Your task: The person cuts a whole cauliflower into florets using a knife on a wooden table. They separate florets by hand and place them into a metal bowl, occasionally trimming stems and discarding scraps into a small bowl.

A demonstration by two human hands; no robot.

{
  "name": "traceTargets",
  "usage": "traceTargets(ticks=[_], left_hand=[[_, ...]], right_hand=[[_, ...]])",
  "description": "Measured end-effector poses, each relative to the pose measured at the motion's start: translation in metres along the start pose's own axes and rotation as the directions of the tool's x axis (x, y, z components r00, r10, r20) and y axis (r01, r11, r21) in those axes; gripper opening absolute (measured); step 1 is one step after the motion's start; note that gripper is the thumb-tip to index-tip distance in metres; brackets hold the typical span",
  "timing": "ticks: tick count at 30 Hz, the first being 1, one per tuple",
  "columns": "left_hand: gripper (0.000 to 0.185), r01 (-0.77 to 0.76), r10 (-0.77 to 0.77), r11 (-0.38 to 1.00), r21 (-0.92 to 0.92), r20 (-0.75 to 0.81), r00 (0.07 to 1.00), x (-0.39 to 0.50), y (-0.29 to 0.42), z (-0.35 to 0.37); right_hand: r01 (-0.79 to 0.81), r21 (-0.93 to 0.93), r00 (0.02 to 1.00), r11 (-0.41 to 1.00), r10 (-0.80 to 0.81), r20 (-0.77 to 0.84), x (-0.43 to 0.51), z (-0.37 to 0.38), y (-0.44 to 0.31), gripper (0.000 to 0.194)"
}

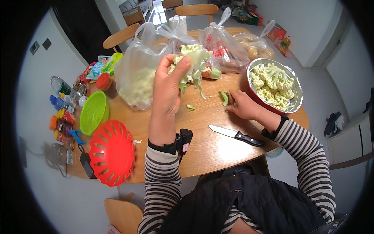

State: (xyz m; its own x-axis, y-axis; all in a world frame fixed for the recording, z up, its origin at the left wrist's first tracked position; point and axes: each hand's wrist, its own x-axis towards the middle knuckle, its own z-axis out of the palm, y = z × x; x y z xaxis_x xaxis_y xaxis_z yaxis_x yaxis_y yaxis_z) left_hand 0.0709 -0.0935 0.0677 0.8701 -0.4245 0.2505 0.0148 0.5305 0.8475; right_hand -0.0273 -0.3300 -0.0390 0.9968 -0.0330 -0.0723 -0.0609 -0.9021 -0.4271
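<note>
My left hand (172, 79) is raised above the table, gripping a bunch of pale green cauliflower leaves (194, 63) between thumb and fingers. Lower and to the right, my right hand (247, 105) rests at the tabletop with its fingertips around leaf trimmings (224, 98). Another small green scrap (190, 107) lies between the two hands. A kitchen knife (236, 135) with a black handle lies nearer to me, blade pointing left. Just beyond my right forearm stands a red-sided bowl (298, 87) with a silvery inside, holding cauliflower florets (273, 82).
A knotted plastic bag (137, 76) with pale contents stands behind my left hand; other tied bags (225, 49) line the far side. At left are a red slotted basket (112, 153), a green colander (95, 112), a red-lidded jar (106, 84) and several bottles (65, 117).
</note>
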Motion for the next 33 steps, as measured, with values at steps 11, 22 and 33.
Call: traceTargets(ticks=[11,22,33], left_hand=[[0.042,-0.043,0.043,0.999,-0.013,-0.023,0.999,-0.001,0.009,-0.012],[0.04,-0.087,0.087,0.996,-0.012,-0.044,0.995,-0.001,0.017,-0.017],[0.034,-0.111,0.11,0.994,-0.02,-0.035,0.993,-0.003,0.017,-0.018]], right_hand=[[-0.106,0.178,0.982,0.978,0.074,0.174,0.049,0.003,-0.02,0.027],[0.419,0.11,0.904,0.901,-0.425,0.044,0.085,0.039,-0.089,0.025],[0.485,0.17,0.873,0.858,-0.486,-0.037,0.128,0.034,-0.094,0.026]])
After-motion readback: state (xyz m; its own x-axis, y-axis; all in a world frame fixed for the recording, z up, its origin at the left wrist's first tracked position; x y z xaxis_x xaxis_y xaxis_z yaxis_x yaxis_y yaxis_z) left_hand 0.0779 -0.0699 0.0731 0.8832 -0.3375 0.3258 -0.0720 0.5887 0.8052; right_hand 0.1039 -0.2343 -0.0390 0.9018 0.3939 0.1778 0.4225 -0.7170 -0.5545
